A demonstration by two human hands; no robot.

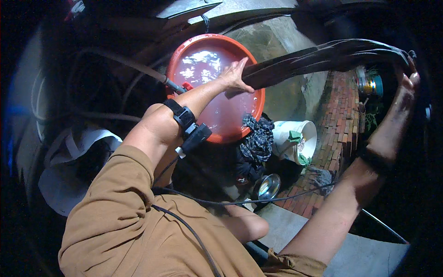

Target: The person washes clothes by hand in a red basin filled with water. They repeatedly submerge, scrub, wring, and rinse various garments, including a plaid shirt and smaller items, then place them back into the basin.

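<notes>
A long dark wet cloth stretches between my two hands. My left hand is over the red-orange basin, with the cloth's near end between its thumb and fingers; the underside of that grip is hidden. Far out to the right, my right hand is raised and closed around the other end, its fingers partly in shadow. Cloudy pinkish water with bright reflections fills much of the basin.
Dark patterned laundry is heaped beside the basin, near a white bucket and a metal bowl. A hose reaches the basin's left rim. Brick paving runs along the right. A black cable crosses before my legs.
</notes>
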